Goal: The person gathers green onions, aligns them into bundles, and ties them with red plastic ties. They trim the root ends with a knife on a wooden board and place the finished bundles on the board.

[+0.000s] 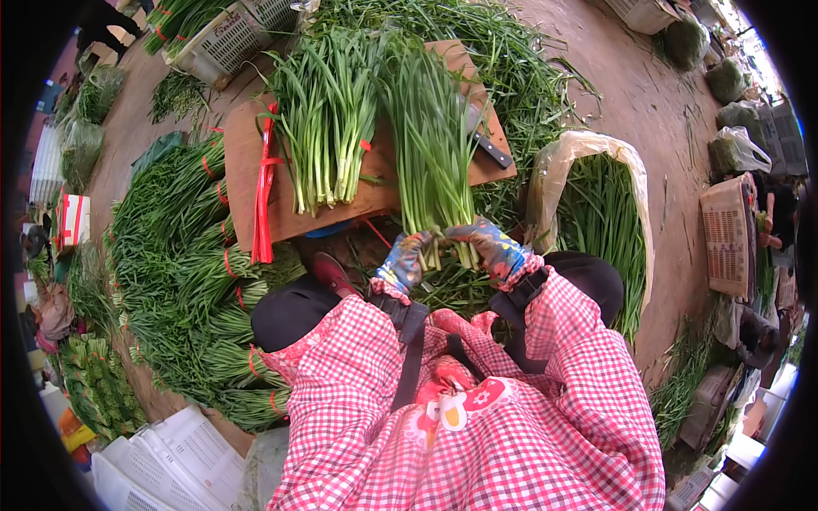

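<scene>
Both my hands wear patterned gloves with dirty fingers. My left hand (409, 255) is closed round pale stem ends of a bunch of long green leafy stalks (428, 166), which look like garlic chives. My right hand (489, 246) grips stems of the same bunch from the other side. Its leaves reach away over a brown wooden board (377, 156). Left of it on the board lies a second sheaf of stalks (329, 134), with a bit of red tape near its base. Red tie strips (263, 198) hang over the board's left edge. A black-handled knife (489, 148) rests at the right.
Several bundles tied with red bands (192, 268) are heaped at my left. At my right stands an open plastic bag (629, 150) of loose stalks. Loose greens (517, 70) cover the floor behind the board. White crates (185, 457) sit at lower left. Other people are at the edges.
</scene>
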Action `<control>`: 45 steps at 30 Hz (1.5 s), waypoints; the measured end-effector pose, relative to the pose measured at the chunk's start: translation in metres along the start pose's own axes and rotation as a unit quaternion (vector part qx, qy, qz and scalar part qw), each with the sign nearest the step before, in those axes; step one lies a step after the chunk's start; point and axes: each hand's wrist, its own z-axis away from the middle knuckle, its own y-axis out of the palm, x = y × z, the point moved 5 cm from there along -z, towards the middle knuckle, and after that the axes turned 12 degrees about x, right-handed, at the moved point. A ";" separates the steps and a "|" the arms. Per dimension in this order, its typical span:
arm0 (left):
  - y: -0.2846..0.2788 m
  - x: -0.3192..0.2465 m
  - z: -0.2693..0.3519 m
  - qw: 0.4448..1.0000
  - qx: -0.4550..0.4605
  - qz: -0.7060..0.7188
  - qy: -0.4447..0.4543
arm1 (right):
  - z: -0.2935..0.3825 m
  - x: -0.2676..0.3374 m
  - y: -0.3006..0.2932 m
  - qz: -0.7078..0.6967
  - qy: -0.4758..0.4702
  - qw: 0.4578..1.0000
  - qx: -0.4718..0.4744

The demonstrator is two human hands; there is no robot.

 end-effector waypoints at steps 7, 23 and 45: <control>0.021 -0.015 0.001 0.936 0.066 -0.343 0.049 | -0.023 -0.015 -0.004 0.102 0.018 0.994 0.037; 0.022 -0.016 0.010 0.996 -0.020 -0.036 -0.074 | 0.089 0.068 -0.003 -0.053 -0.042 0.997 -0.033; 0.143 -0.089 0.078 0.955 -0.042 -0.250 -0.155 | 0.249 -0.202 -0.309 -0.014 -0.105 0.934 -0.342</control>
